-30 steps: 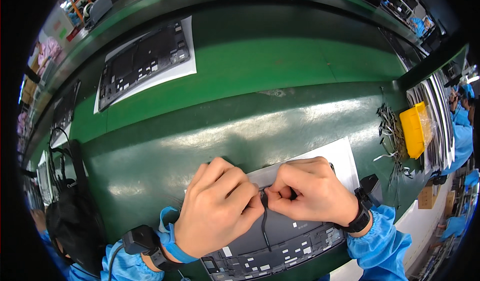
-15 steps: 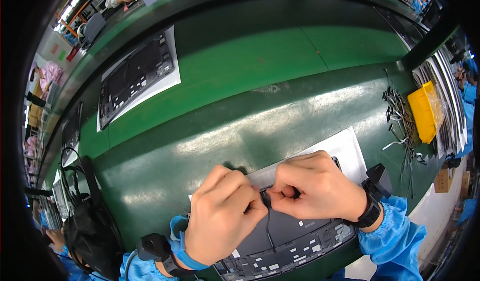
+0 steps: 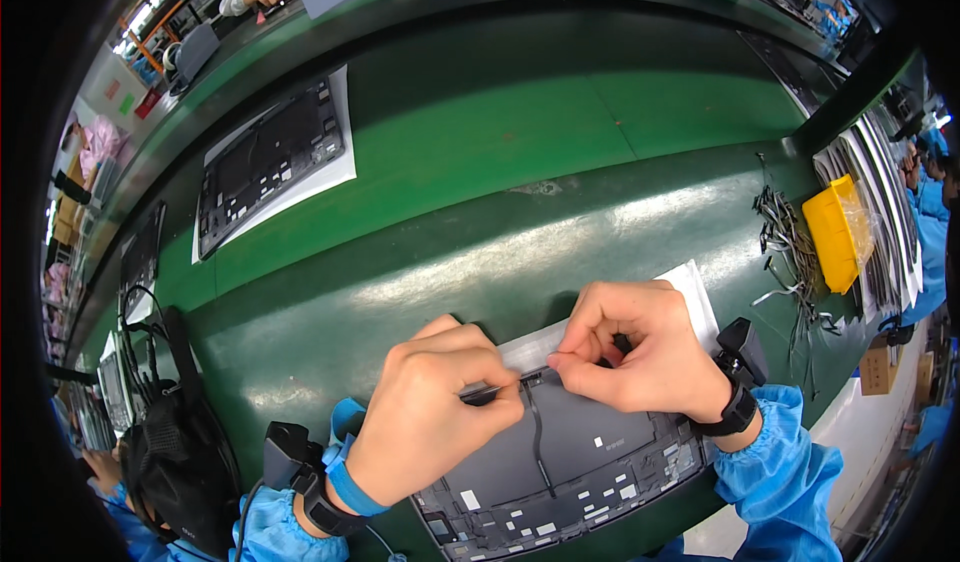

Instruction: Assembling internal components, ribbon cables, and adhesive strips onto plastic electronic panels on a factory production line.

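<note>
A dark grey laptop cover (image 3: 560, 432) with small white labels lies in front of me on a white sheet (image 3: 690, 287). Down its middle runs a thin black cable (image 3: 540, 442), its upper end showing at the cover's far edge between my fingertips. My left hand (image 3: 435, 402) is closed in a pinch just left of that end; what it grips is hidden. To the right of the cable end and slightly farther off, my right hand (image 3: 640, 347) pinches thumb against index finger; anything between them is too small to make out.
Loose black cables (image 3: 790, 232) lie in a heap at right, beside a yellow bin (image 3: 832, 232) and stacked sheets (image 3: 880, 202). Another laptop cover (image 3: 270, 162) rests on paper at the far left. A black bag (image 3: 180, 462) stands near my left arm.
My hands have parted slightly, the right one shifting up and away from the cable's upper end. That end is now uncovered, and my left hand has drawn a little left.
</note>
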Motion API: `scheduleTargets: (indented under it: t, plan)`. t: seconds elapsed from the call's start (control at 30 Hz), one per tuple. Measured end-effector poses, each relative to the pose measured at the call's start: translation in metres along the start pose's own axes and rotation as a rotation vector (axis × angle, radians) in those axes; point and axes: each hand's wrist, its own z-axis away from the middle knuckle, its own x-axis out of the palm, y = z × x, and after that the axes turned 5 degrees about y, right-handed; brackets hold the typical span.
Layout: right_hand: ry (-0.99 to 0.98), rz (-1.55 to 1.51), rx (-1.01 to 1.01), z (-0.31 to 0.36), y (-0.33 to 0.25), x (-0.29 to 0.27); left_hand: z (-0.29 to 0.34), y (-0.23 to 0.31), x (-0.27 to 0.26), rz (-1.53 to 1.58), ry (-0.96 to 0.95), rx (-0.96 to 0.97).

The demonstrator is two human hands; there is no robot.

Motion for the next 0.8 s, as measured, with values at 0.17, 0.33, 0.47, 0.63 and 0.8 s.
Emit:
scheduleTargets:
  t: [0.17, 0.33, 0.47, 0.63, 0.8]
  plan:
    - [0.070, 0.065, -0.145, 0.001, 0.002, -0.005, -0.001, 0.000, 0.004, 0.004, 0.021, 0.035]
    - [0.040, 0.071, -0.290, -0.003, 0.011, -0.006, -0.003, -0.002, 0.007, 0.000, 0.015, 0.065]
    - [-0.072, 0.155, -0.304, -0.002, 0.012, -0.011, -0.002, -0.007, 0.016, -0.041, 0.074, 0.155]
    - [-0.059, 0.210, -0.354, -0.001, 0.013, -0.012, -0.002, -0.010, 0.025, -0.075, 0.124, 0.232]
    - [-0.059, 0.276, -0.393, 0.000, 0.014, -0.015, -0.005, -0.010, 0.030, -0.087, 0.142, 0.253]
